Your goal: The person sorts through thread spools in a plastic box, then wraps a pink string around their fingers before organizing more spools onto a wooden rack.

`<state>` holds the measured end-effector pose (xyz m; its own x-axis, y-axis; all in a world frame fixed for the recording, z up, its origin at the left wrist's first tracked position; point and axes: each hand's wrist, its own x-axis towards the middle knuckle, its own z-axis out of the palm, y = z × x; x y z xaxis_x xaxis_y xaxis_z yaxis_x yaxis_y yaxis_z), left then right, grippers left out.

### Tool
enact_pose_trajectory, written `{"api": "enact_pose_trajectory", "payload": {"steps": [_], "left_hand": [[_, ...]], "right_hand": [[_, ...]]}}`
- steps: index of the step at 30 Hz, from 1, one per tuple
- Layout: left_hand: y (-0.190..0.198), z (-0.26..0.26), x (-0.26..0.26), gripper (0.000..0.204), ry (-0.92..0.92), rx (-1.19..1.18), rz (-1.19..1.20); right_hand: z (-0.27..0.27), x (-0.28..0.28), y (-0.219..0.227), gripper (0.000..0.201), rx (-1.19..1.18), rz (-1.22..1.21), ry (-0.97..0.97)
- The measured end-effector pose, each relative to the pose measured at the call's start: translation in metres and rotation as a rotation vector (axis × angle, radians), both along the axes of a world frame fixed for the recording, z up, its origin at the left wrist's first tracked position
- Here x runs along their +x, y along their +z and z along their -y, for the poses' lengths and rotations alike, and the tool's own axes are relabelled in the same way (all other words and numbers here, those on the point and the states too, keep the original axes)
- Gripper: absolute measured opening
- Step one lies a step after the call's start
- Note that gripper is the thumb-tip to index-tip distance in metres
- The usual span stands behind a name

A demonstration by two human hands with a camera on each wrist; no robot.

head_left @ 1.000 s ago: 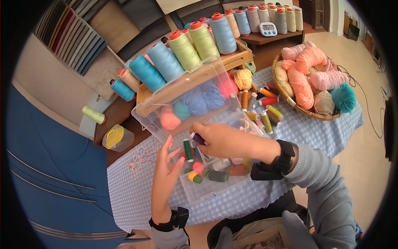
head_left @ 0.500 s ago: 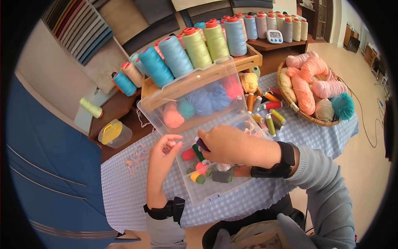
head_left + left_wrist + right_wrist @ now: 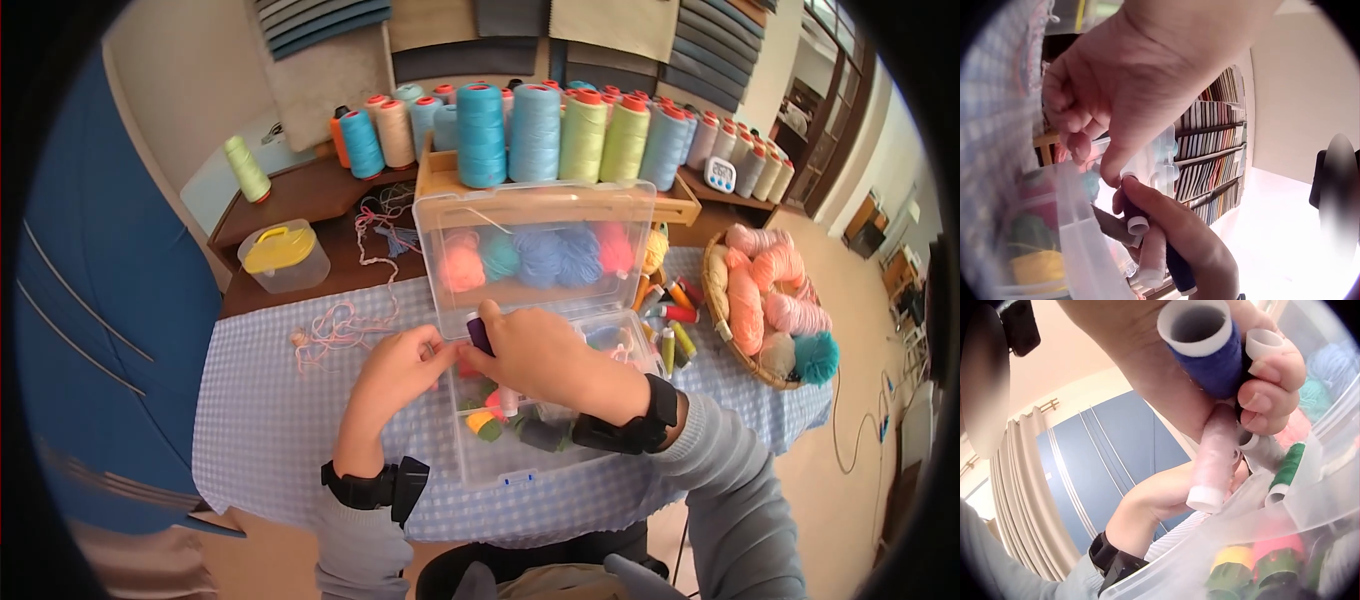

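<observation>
My right hand [image 3: 555, 350] grips several thread spools over a clear plastic box [image 3: 560, 466]. Among them are a dark purple spool [image 3: 1134, 207], a pale pink spool [image 3: 1215, 456], a navy spool [image 3: 1213, 369] and a grey spool [image 3: 1265, 454]. Beside it, my left hand [image 3: 395, 368] has loosely bent fingers, its thumb tip right at the purple spool's upper end. Thumb and forefinger stand apart in the left wrist view. Inside the box lie a green spool [image 3: 1288, 470], a yellow spool [image 3: 484, 427] and a dark grey spool [image 3: 540, 434].
The box's lid [image 3: 535, 215] stands raised, with yarn balls showing through. Loose spools [image 3: 668, 350] and a yarn basket [image 3: 722, 322] are at the right. Tangled pink yarn [image 3: 345, 325] lies left on the checked cloth [image 3: 260, 420]. Large thread cones [image 3: 482, 135] line the back.
The head view has swung left. My left hand has come in from the box's left side to meet the right hand's fingertips. The right hand keeps its spools; the pink one now shows below it.
</observation>
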<state>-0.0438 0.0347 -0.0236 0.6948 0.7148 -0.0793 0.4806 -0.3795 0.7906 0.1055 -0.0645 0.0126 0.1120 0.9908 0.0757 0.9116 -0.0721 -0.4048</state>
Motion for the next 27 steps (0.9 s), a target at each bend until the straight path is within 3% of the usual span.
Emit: {"api": "enact_pose_trajectory", "payload": {"steps": [9,12,16,18,22,24,27], "left_hand": [[-0.011,-0.005,0.005,0.048,0.008,-0.091,0.058],[-0.010,-0.006,0.007,0.049,0.024,-0.087,0.050],[-0.020,-0.010,0.007,0.049,-0.024,0.014,0.061],[-0.022,-0.011,0.007,0.047,-0.053,0.092,0.051],[-0.025,-0.015,0.008,0.045,-0.083,-0.048,0.102],[-0.029,-0.019,0.008,0.044,-0.093,-0.129,0.137],[-0.031,-0.021,0.010,0.044,-0.114,-0.294,0.226]], "right_hand": [[-0.003,0.002,0.002,0.040,0.038,-0.107,-0.002],[-0.003,0.006,0.002,0.038,0.124,-0.159,0.002],[0.003,0.017,0.017,0.037,0.054,-0.137,-0.044],[0.005,0.022,0.017,0.036,0.007,-0.112,-0.011],[0.008,0.023,0.004,0.036,0.108,-0.093,0.093],[0.012,0.010,0.028,0.035,-0.290,-0.354,-0.038],[0.014,0.009,0.032,0.033,-0.281,-0.385,-0.051]]}}
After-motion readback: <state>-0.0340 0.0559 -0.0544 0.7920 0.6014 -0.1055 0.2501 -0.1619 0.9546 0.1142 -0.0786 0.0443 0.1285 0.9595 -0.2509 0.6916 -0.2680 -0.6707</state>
